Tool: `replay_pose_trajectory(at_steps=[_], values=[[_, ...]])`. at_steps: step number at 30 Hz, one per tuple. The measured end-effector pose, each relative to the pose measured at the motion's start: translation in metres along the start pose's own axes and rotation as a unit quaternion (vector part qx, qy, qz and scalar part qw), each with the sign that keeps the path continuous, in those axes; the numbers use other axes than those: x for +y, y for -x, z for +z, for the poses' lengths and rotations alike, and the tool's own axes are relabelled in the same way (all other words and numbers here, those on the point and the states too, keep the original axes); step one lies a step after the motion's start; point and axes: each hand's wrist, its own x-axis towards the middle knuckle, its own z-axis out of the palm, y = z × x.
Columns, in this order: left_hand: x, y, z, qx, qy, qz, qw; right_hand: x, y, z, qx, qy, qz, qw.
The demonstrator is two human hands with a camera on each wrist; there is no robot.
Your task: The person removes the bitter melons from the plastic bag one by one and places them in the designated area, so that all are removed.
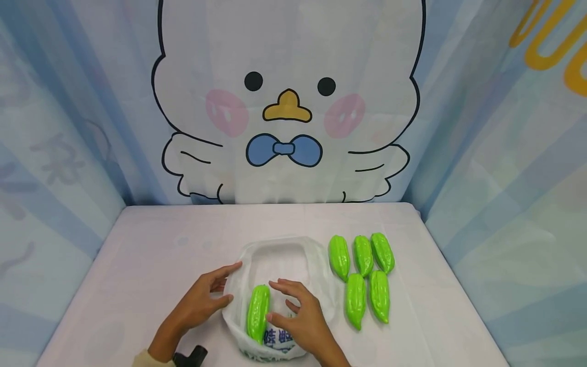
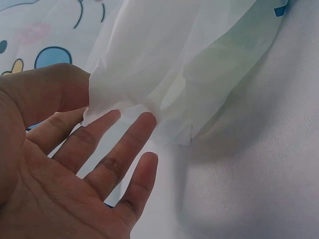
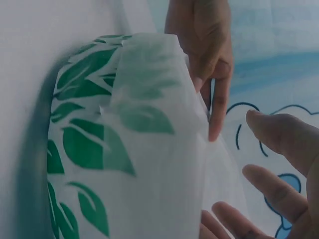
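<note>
A white plastic bag [image 1: 323,265] with its mouth spread wide sits on the table; green leaf prints [image 3: 89,144] show on its outside in the right wrist view. Inside it lies one glossy green, ridged, bitter-melon-shaped piece [image 1: 258,313]. My left hand [image 1: 202,298] is at the bag's left rim, its thumb and fairly straight fingers touching the thin film [image 2: 144,59]. Over the bag's mouth, just right of the green piece, my right hand [image 1: 302,316] has its thumb and fingers spread, with nothing between them.
Several matching green pieces [image 1: 355,300] lie in two rows on the table [image 1: 160,244], right of the bag. A black object [image 1: 191,357] shows by the left wrist. Printed curtains [image 1: 289,51] stand behind the table and at both sides.
</note>
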Motion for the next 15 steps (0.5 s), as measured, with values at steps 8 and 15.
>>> replay_pose_trajectory(at_steps=[8,15], values=[[-0.001,0.000,0.000,-0.006,0.000,0.021,0.9998,0.000,-0.004,0.020,-0.021,0.037,-0.023,0.9988],[-0.005,0.000,-0.001,-0.013,0.001,0.040,0.9991,0.003,-0.006,0.030,-0.005,0.133,-0.048,0.9900]])
